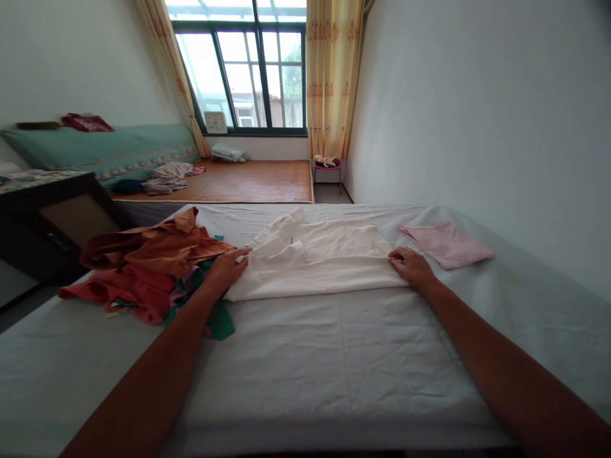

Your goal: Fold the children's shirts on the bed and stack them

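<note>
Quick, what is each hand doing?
Left hand: open, flat on the folded white cloth garment.
Right hand: pinching that garment's right edge.

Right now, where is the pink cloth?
In the head view, the folded pink cloth lies on the bed at the right, beside the white garment and just beyond the right hand.
</note>
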A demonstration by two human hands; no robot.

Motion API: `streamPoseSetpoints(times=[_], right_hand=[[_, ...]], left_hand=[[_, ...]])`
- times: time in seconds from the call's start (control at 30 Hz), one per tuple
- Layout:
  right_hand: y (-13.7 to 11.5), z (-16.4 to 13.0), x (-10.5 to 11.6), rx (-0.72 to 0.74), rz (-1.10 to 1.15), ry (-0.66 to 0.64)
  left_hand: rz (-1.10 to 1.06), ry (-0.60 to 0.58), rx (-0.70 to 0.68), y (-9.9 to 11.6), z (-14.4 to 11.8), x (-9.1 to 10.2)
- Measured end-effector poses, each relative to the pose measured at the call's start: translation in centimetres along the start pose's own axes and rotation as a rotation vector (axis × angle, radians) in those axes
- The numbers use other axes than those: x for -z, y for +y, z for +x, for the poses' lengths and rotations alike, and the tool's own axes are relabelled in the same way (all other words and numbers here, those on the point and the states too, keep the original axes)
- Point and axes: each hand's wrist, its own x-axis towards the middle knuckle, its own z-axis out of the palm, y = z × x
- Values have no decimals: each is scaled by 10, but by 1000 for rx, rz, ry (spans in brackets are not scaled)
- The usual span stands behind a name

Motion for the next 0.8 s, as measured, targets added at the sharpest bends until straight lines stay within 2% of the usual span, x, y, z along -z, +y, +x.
streamPoseSetpoints(times=[0.07,0.1,0.23,0.33,0.47,0.5,0.53,0.67,0.73,0.8], right_hand=[[2,0,-3,21,-28,0],[3,-1,-5,28,-41,2],[5,-1,-10,43,-64,9],[6,-1,-11,56,-68,13],[7,-1,-9,57,-59,11],[7,-1,-8,56,-47,7],[7,-1,-8,54,-33,3],[7,0,-7,54,5,-16],[5,0,-5,40,0,-20],[-1,-1,-1,21,-29,7]], left_hand=[[-13,95,11,-6,3,4],[-12,104,4,-9,5,5],[70,13,-59,-8,24,4],[105,4,-109,8,43,1],[156,-175,-161,33,62,-8],[171,-189,-170,37,64,-11],[171,-157,-172,40,65,-14],[4,183,-67,32,62,-23],[-103,211,35,22,60,-24],[-123,207,62,15,57,-23]])
